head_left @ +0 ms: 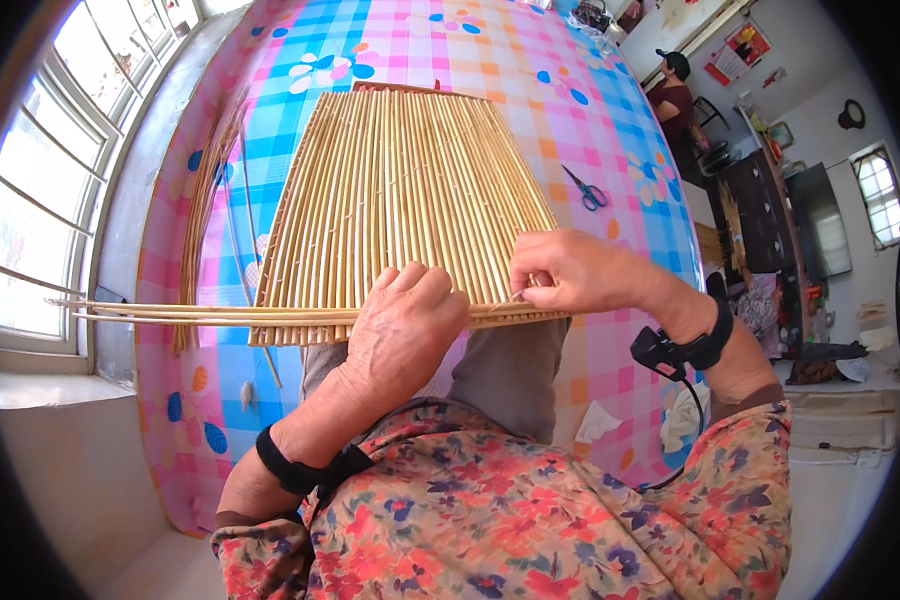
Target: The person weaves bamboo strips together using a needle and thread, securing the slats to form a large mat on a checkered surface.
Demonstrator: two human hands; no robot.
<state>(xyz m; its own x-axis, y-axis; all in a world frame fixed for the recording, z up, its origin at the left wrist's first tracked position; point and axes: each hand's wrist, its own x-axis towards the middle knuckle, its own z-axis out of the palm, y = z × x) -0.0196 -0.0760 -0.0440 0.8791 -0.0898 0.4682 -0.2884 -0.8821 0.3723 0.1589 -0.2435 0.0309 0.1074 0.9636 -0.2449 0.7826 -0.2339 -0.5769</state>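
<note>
A mat of straw-coloured stalks (pixel 400 190), laid side by side, rests over my lap with its near edge toward me. Across that edge lie a few long loose stalks (pixel 180 314), their ends sticking out far to the left. My left hand (pixel 410 320) is curled over these stalks and the mat's edge, fingers closed on them. At the right end of the same edge, my right hand (pixel 575 270) pinches with thumb and forefinger; what sits in the pinch is too small to make out. Dark bands circle both wrists.
Scissors (pixel 585 188) with dark handles lie right of the mat on the checked cover (pixel 610 120). A bundle of long thin stalks (pixel 202 230) rests at left, near the barred window (pixel 55 180). A white scrap (pixel 597 422) lies near my right side. Another person (pixel 670 95) is at the far right.
</note>
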